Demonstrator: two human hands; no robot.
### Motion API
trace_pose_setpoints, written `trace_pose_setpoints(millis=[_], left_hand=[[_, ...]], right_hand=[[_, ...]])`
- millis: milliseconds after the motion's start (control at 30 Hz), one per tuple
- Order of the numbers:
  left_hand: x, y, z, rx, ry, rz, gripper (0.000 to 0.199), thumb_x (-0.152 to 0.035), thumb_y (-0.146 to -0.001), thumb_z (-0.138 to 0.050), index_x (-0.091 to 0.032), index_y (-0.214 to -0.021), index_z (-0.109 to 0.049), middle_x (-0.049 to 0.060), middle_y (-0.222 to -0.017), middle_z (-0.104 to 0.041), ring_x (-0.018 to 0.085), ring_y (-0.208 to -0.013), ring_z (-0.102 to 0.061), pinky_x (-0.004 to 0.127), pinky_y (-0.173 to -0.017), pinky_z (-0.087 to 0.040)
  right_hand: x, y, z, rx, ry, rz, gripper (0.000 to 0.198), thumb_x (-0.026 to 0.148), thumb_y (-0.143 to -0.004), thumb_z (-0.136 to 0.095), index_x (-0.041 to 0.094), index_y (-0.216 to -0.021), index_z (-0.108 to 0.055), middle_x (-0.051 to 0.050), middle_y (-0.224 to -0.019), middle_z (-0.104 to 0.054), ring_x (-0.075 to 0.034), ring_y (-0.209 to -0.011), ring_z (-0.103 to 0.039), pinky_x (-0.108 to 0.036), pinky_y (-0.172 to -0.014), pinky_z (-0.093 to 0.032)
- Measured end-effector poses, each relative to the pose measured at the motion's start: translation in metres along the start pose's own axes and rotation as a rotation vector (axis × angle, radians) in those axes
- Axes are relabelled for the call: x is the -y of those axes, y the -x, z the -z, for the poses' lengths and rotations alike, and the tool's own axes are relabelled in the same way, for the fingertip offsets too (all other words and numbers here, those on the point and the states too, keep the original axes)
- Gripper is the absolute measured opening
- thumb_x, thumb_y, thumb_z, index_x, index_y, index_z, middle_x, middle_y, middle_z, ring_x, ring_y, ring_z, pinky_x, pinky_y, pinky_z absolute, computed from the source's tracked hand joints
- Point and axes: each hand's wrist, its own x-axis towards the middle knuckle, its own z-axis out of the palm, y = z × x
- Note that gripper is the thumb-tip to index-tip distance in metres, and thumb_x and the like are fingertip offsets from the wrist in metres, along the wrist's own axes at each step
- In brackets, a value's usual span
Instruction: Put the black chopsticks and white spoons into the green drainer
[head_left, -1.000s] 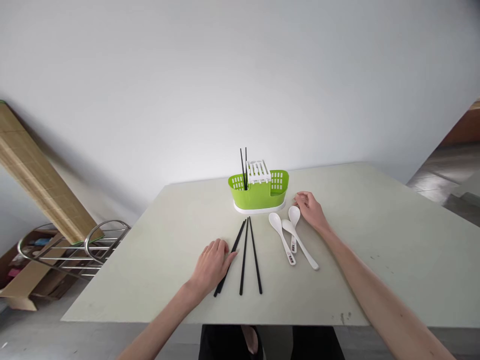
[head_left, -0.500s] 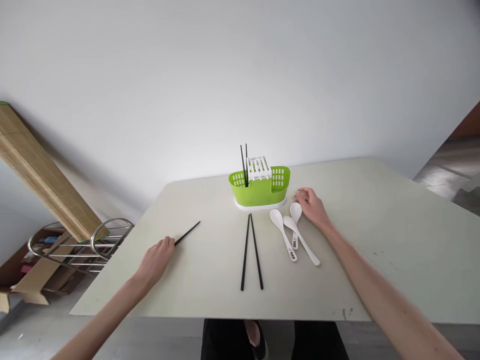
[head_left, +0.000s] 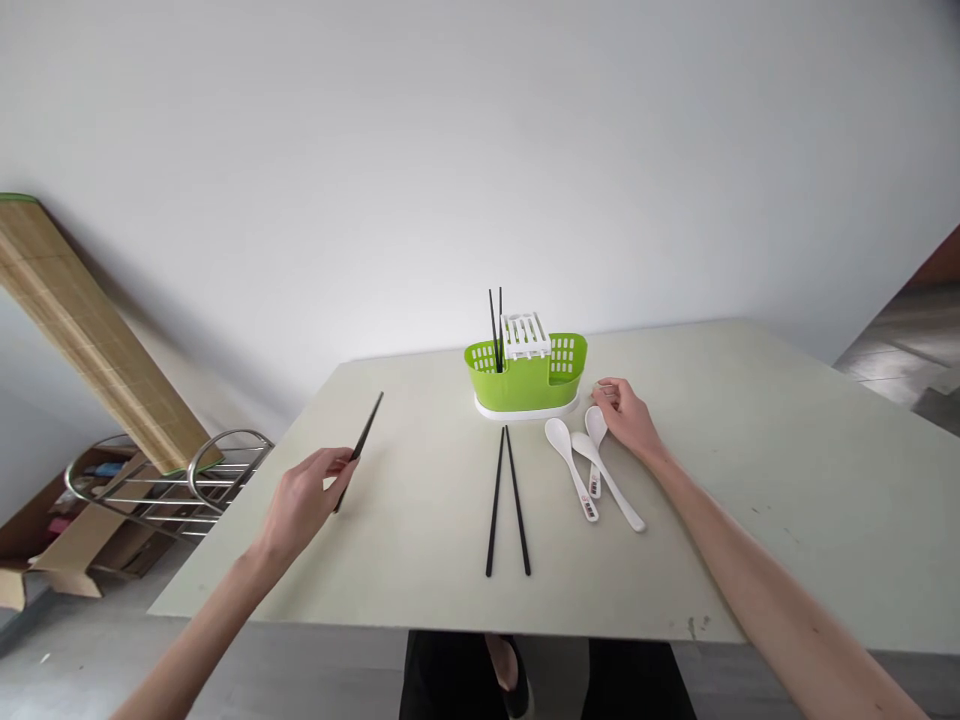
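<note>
My left hand [head_left: 311, 495], on the left of the table, pinches black chopsticks [head_left: 367, 425] between thumb and fingers; they tilt up and away, and I cannot tell if it is one or a pair. Two black chopsticks [head_left: 494, 510] lie in a narrow V at the middle. Behind them a green cutlery basket [head_left: 525, 390] with a white base and white slatted rack [head_left: 526, 335] holds two upright chopsticks [head_left: 495, 325]. Three white spoons [head_left: 576, 475] overlap on the table. Beside them and the basket's right end, my right hand [head_left: 628, 415] rests with curled fingers, nothing visible in them.
The pale table [head_left: 420, 570] stands against a white wall [head_left: 420, 180]. Left of it are a metal rack [head_left: 187, 485], an open cardboard box [head_left: 82, 545] and a leaning bamboo mat [head_left: 105, 330].
My left hand has lifted the chopsticks, which now tilt more steeply. My right hand stays in place beside the spoons. The view has shifted slightly.
</note>
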Motion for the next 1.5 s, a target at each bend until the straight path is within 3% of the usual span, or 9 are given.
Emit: trace_pose_setpoints(millis=[100,267,433,667,800,933,1033,1233,1500], left_hand=[[-0.025,0.005,-0.009,-0.159,0.315,0.125,0.038,-0.061,-0.09,-0.067,-0.025,-0.105,-0.071,0.005,-0.1,-0.082,0.028,-0.097,-0.079,0.037,-0.089,-0.062],[-0.05,0.011,-0.035,-0.144,0.695,0.227,0.041,-0.059,-0.085,-0.077,-0.024,-0.106,-0.069,0.008,-0.103,-0.083,0.03,-0.103,-0.079,0.045,-0.097,-0.063],[-0.052,0.017,-0.045,-0.165,0.744,0.204,0.04,-0.055,-0.085,-0.08,-0.023,-0.105,-0.067,0.009,-0.105,-0.083,0.03,-0.107,-0.078,0.048,-0.103,-0.062],[-0.061,0.013,-0.037,-0.131,0.647,0.157,0.041,-0.06,-0.083,-0.079,-0.024,-0.1,-0.069,0.008,-0.103,-0.083,0.031,-0.105,-0.079,0.049,-0.103,-0.062],[-0.08,-0.017,-0.022,-0.197,0.746,0.144,0.042,-0.058,-0.082,-0.082,-0.023,-0.103,-0.07,0.009,-0.105,-0.083,0.031,-0.105,-0.079,0.047,-0.101,-0.063],[-0.112,-0.071,-0.002,-0.268,0.76,0.164,0.044,-0.056,-0.08,-0.083,-0.023,-0.104,-0.069,0.009,-0.106,-0.082,0.034,-0.103,-0.079,0.044,-0.084,-0.067],[-0.137,-0.115,0.003,-0.327,0.808,0.083,0.042,-0.054,-0.079,-0.084,-0.022,-0.101,-0.069,0.009,-0.115,-0.079,0.031,-0.101,-0.079,0.042,-0.087,-0.065],[-0.163,-0.185,-0.03,-0.329,0.753,0.002,0.036,-0.048,-0.078,-0.082,-0.02,-0.1,-0.072,0.008,-0.102,-0.081,0.026,-0.103,-0.076,0.041,-0.098,-0.059],[-0.17,-0.214,-0.084,-0.143,0.463,0.109,0.044,-0.043,-0.079,-0.081,-0.027,-0.118,-0.068,0.004,-0.105,-0.083,0.03,-0.115,-0.072,0.044,-0.101,-0.05]], right_hand=[[-0.002,0.0,0.0,-0.002,0.004,-0.001,0.035,0.051,-0.096,-0.057,0.024,-0.12,-0.057,-0.008,-0.11,-0.075,-0.023,-0.095,-0.072,-0.039,-0.088,-0.053],[-0.002,-0.001,0.0,-0.003,-0.003,-0.001,0.036,0.051,-0.096,-0.057,0.024,-0.12,-0.057,-0.007,-0.107,-0.075,-0.023,-0.093,-0.072,-0.04,-0.089,-0.053],[0.0,-0.001,0.0,0.006,-0.001,-0.015,0.036,0.051,-0.097,-0.057,0.025,-0.121,-0.058,-0.007,-0.108,-0.076,-0.024,-0.095,-0.072,-0.04,-0.091,-0.052],[-0.002,-0.002,-0.003,0.003,-0.008,-0.003,0.036,0.052,-0.096,-0.057,0.025,-0.119,-0.058,-0.008,-0.107,-0.075,-0.024,-0.095,-0.072,-0.04,-0.089,-0.054],[0.0,-0.002,-0.004,-0.002,-0.018,-0.005,0.036,0.052,-0.095,-0.057,0.025,-0.119,-0.057,-0.008,-0.106,-0.075,-0.024,-0.093,-0.072,-0.041,-0.089,-0.055],[0.003,-0.002,-0.005,0.007,-0.018,-0.019,0.036,0.052,-0.095,-0.055,0.025,-0.119,-0.057,-0.008,-0.108,-0.075,-0.024,-0.095,-0.072,-0.041,-0.09,-0.054],[0.005,-0.003,-0.004,0.017,-0.02,-0.018,0.037,0.052,-0.096,-0.055,0.025,-0.121,-0.055,-0.008,-0.108,-0.075,-0.025,-0.096,-0.072,-0.041,-0.09,-0.054],[0.006,-0.005,-0.006,0.015,-0.037,-0.008,0.035,0.05,-0.096,-0.053,0.024,-0.12,-0.055,-0.008,-0.105,-0.075,-0.025,-0.092,-0.072,-0.04,-0.088,-0.054],[0.007,-0.009,-0.008,0.025,-0.07,-0.007,0.038,0.045,-0.095,-0.053,0.024,-0.126,-0.052,-0.007,-0.105,-0.075,-0.024,-0.09,-0.073,-0.04,-0.086,-0.055]])
